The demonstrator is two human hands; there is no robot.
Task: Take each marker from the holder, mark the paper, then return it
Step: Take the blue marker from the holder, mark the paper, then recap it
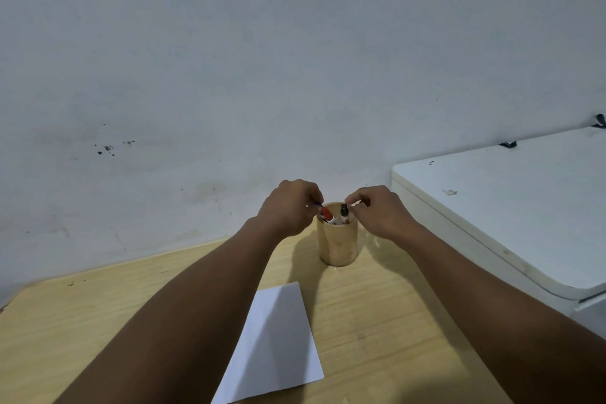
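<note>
white paper [273, 344] is lying nearest on the wooden table [377, 321], unmarked, just short of the bamboo holder [337, 241]. tugging the tilted red-capped marker [326, 214] sideways could be tipping that light holder over. left hand [288, 207] is pinching the marker at the rim while right hand [377, 210] is curling, fingertips together, beside the black-capped marker [344, 209]; whether it is touching is unclear.
</note>
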